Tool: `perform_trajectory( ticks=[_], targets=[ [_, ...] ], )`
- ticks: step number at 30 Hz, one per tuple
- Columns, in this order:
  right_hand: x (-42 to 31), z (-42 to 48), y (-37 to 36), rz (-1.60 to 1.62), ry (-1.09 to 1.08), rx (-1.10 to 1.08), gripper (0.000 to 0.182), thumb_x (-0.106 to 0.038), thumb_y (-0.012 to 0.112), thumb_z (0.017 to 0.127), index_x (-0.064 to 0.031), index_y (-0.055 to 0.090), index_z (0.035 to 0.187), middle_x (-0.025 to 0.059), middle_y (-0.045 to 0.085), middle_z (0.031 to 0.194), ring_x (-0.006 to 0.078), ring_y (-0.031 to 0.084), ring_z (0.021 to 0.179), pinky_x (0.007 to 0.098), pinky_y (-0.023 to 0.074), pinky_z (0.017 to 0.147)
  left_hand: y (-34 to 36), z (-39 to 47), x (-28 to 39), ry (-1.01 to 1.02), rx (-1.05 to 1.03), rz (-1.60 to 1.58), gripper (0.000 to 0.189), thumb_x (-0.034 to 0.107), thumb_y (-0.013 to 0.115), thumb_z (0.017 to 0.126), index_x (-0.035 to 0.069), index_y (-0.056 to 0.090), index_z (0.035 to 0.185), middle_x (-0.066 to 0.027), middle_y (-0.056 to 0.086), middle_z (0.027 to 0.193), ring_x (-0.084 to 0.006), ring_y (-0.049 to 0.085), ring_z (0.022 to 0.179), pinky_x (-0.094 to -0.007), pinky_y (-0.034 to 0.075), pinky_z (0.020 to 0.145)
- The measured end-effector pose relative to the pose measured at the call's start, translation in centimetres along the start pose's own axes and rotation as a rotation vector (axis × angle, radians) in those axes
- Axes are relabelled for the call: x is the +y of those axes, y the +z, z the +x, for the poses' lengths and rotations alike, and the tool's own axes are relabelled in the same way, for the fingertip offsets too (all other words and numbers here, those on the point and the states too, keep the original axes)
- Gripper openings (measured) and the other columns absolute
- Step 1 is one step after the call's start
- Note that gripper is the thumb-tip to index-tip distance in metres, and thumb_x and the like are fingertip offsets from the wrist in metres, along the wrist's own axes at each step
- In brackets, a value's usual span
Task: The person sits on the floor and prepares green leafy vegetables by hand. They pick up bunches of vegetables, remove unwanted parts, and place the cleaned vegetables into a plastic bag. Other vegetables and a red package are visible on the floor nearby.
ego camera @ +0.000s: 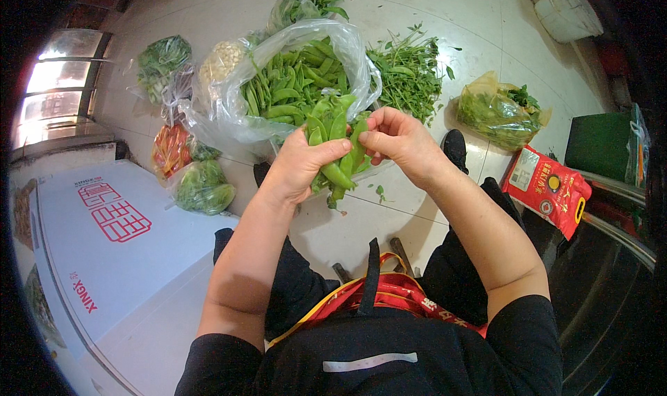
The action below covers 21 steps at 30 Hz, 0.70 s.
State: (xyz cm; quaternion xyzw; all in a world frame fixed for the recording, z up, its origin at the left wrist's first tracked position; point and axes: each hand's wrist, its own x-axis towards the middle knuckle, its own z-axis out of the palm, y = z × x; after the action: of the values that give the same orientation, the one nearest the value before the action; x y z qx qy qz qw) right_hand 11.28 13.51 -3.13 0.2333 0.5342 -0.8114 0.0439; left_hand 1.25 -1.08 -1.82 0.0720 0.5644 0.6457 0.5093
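Observation:
A bunch of green pea pods (333,130) is gripped in my left hand (299,161), its thumb lying across them. My right hand (398,143) pinches the end of one pod at the bunch's right side between thumb and fingers. Just beyond both hands stands a clear plastic bag (354,41) with its mouth spread wide, full of loose pea pods (292,81). To its right, a heap of leafy green stems (409,75) lies on the tiled floor. The fingertips of my left hand are hidden behind the bunch.
Bagged leafy greens (164,57), red vegetables (171,151) and round green vegetables (204,187) sit at left, near a white chest freezer (172,203). At right are a yellowish bag of greens (497,112), a red food packet (544,187) and a white bucket (568,10).

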Motion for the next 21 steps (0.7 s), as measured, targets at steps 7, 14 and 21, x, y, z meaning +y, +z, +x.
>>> perform_trajectory(
  ticks=[7, 14, 21],
  targets=[
    [-0.6, -0.1, -0.5, -0.042, -0.044, 0.018, 0.023, -0.007, 0.057, 0.077, -0.0049, 0.052, 0.099, 0.002, 0.054, 0.072, 0.0091, 0.052, 0.06, 0.0236, 0.0468, 0.055, -0.4, 0.2, 1.0, 0.084, 0.165, 0.152, 0.029, 0.006, 0.063, 0.074, 0.0, 0.051, 0.099, -0.0074, 0.058, 0.085, -0.0142, 0.058, 0.069, -0.0253, 0.047, 0.062],
    [-1.2, 0.1, -1.5, -0.04, 0.02, 0.128, 0.023, -0.007, 0.058, 0.075, -0.0029, 0.053, 0.097, 0.0036, 0.055, 0.07, 0.0102, 0.054, 0.058, 0.0229, 0.0464, 0.056, -0.2, 0.2, 1.6, 0.131, 0.254, 0.145, 0.034, 0.005, 0.064, 0.073, -0.001, 0.048, 0.103, -0.0076, 0.057, 0.081, -0.0154, 0.059, 0.068, -0.0267, 0.049, 0.059],
    [-1.7, 0.0, -2.0, -0.174, 0.054, 0.084, 0.022, -0.015, 0.059, 0.079, -0.0012, 0.055, 0.096, 0.0045, 0.058, 0.075, 0.0103, 0.056, 0.061, 0.022, 0.0459, 0.059, 0.6, -0.2, 1.4, 0.235, 0.316, 0.452, 0.038, 0.01, 0.068, 0.069, -0.001, 0.051, 0.102, -0.0091, 0.06, 0.086, -0.0166, 0.06, 0.075, -0.0277, 0.048, 0.067]
  ],
)
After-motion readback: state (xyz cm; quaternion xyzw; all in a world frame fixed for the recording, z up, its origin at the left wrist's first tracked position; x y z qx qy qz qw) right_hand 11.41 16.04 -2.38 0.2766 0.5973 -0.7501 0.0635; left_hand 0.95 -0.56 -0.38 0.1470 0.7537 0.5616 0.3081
